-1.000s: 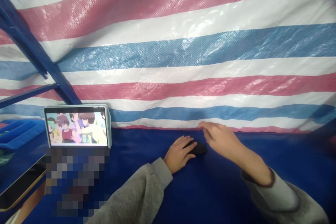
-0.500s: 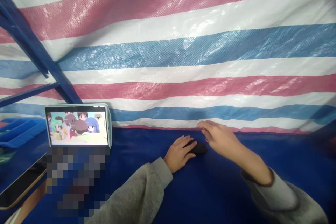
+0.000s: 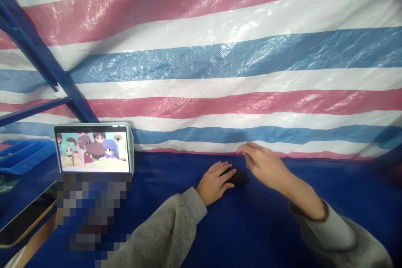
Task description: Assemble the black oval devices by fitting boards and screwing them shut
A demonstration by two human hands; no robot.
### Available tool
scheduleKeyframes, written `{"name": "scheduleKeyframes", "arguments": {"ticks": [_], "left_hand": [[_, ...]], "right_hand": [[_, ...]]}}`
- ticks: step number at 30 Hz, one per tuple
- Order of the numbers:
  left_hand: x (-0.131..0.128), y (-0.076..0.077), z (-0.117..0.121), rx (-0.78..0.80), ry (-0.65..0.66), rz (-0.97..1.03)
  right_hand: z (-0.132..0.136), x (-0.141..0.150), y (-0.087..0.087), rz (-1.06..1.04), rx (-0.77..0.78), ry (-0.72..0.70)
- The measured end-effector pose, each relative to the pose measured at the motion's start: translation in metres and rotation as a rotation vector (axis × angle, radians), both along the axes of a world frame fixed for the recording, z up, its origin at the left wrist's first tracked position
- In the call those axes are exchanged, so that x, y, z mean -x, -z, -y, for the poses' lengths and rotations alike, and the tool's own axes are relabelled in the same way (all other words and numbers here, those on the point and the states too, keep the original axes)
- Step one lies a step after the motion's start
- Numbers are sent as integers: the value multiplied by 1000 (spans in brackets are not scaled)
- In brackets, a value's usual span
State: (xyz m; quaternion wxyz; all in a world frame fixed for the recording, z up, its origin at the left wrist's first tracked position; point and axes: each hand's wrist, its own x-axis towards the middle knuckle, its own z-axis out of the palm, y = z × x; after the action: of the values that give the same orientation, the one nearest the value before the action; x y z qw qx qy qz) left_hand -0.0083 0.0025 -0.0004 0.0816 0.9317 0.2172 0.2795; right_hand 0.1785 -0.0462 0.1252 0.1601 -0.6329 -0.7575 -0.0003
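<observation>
Partly beneath the left fingers lies a black mouse.

- A striped sheet in red, white and blue – glossy, slightly rumpled – hangs behind the desk.
- A blue beam slants down at the left, a thinner crossbar meeting it.
- A screen in a pale case stands propped up, showing cartoon figures.
- A blue tray lies beyond it, at the left edge.
- A dark phone with a gold-coloured edge is nearer, at the lower left.
</observation>
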Motion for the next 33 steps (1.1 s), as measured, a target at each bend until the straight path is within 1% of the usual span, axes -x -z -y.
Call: {"name": "scheduleKeyframes", "arguments": {"ticks": [4, 9, 14, 17, 19, 23, 28, 33], "left_hand": [[0, 0, 0, 2, -1, 3], [0, 0, 0, 12, -13, 12], [0, 0, 0, 16, -10, 5], [0, 1, 0, 10, -11, 6], [0, 1, -1, 6, -8, 8], [1, 1, 0, 2, -4, 5], [1, 1, 0, -4, -4, 1], [1, 1, 0, -7, -4, -5]], "right_hand": [[-1, 0, 0, -13, 22, 60], [-2, -3, 3, -12, -40, 25], [-2, -4, 3, 30, -31, 65], [-2, -4, 2, 24, -33, 37], [-1, -3, 0, 22, -22, 21], [0, -4, -2, -4, 34, 32], [1, -5, -4, -23, 44, 6], [2, -4, -6, -18, 71, 27]]}}
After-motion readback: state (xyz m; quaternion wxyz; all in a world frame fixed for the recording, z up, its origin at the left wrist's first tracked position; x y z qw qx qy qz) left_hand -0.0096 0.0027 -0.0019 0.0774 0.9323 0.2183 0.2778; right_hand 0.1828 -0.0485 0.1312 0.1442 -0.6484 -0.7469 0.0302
